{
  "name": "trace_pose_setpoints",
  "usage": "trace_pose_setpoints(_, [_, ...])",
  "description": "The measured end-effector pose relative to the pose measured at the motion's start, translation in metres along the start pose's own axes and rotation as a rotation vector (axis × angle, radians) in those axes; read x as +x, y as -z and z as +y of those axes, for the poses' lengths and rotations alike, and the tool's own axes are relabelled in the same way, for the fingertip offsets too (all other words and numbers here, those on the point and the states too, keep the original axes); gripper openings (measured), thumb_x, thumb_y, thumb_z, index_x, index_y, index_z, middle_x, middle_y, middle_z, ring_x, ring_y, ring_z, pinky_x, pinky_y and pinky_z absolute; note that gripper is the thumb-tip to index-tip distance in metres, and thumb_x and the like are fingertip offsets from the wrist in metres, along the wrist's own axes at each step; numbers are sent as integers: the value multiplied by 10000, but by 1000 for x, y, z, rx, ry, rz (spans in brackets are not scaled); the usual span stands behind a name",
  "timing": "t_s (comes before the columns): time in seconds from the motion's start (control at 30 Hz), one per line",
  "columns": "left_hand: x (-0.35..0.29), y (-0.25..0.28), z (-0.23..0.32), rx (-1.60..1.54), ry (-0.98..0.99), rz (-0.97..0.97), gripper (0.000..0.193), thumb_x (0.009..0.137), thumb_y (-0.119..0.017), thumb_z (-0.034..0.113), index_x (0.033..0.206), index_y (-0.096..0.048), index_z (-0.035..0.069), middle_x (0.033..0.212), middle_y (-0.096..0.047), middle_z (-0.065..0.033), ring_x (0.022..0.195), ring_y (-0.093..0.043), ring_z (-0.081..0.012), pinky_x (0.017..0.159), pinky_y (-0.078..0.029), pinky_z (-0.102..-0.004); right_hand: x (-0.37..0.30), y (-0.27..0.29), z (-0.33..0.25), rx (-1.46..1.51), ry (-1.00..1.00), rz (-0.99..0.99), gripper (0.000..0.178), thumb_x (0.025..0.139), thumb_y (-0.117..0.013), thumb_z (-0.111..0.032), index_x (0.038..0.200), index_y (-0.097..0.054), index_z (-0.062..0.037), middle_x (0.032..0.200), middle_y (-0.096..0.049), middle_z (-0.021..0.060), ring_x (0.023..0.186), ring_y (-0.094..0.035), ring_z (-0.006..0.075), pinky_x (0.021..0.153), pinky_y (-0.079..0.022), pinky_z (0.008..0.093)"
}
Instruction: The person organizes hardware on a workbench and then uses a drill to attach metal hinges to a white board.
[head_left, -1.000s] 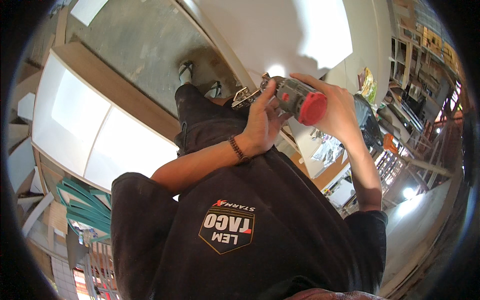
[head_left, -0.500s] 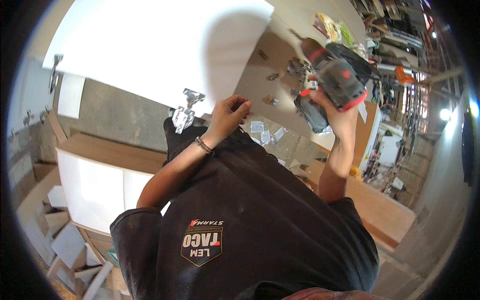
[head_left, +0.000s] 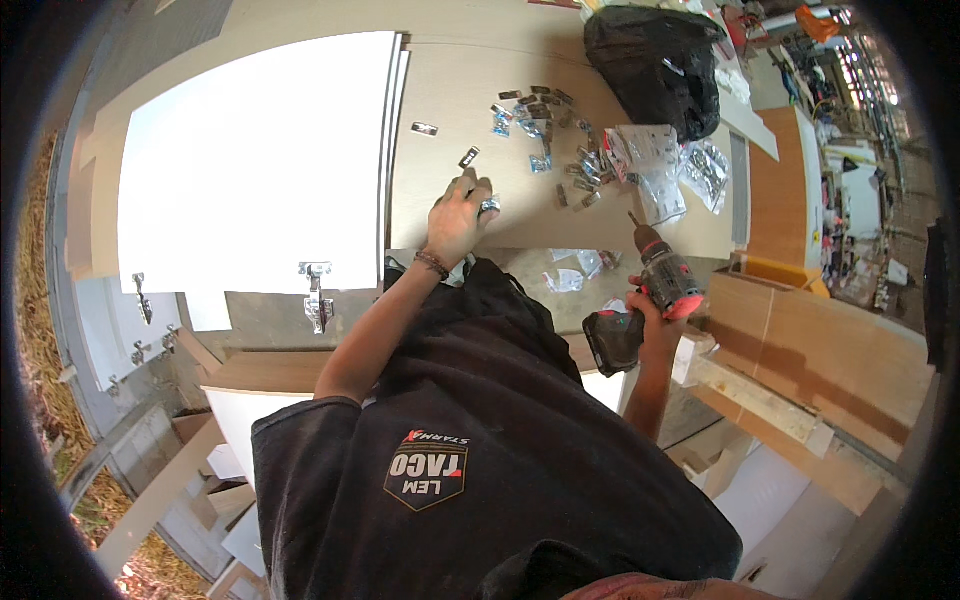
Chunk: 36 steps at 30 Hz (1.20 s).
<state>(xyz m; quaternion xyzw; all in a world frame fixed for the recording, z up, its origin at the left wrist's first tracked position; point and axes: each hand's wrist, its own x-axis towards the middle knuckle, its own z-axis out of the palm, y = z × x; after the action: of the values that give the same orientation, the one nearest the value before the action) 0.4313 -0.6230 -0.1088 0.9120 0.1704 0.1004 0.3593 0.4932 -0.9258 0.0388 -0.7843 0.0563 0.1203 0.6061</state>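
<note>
Lowered now, the right hand (head_left: 655,325) grips the red-and-black cordless drill (head_left: 640,300), while left hand (head_left: 458,215) fingers pinch 1 small metal hinge plate (head_left: 489,206) on the pale wooden worktop (head_left: 450,100)

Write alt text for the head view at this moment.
A person's left hand picks at a small metal fitting on a pale workbench, while the right hand holds a cordless drill. More metal fittings, plastic bags and a white cabinet door lie nearby.
</note>
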Motion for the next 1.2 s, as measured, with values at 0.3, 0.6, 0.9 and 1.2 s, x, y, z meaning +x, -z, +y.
trace_pose_setpoints(0.3, [7,-10,-1,-647,313,201,261,824,-777,77,1062,-674,53,942,-729,-76,778,-684,-160,679,-545,-306,40,-17,12,100,82,-176,471,763,-767,-15,1194,-578,-48,1019,-697,69,799,-630,120,685,-521,274])
trace_pose_setpoints(0.6, [-42,30,22,-934,617,139,350,1000,-612,311,926,-698,-20,764,-679,-35,656,-606,-68,582,-517,-221,63,-108,0,143,383,-433,244,876,-758,-126,1080,-660,-34,992,-692,22,914,-630,114,827,-500,303])
trace_pose_setpoints(0.9, [-94,13,11,-985,627,358,131,952,-679,133,967,-682,2,881,-669,-24,789,-647,-113,708,-553,-267,82,-173,32,14,626,-424,267,863,-783,-147,1060,-663,-14,929,-684,43,822,-613,126,769,-498,301])
trace_pose_setpoints(1.2, [-47,29,27,-803,640,330,278,956,-686,285,1017,-731,18,838,-691,-5,734,-609,-73,635,-518,-247,91,-162,37,-63,623,-526,340,841,-791,-174,1098,-620,-32,970,-673,76,853,-636,183,772,-518,326])
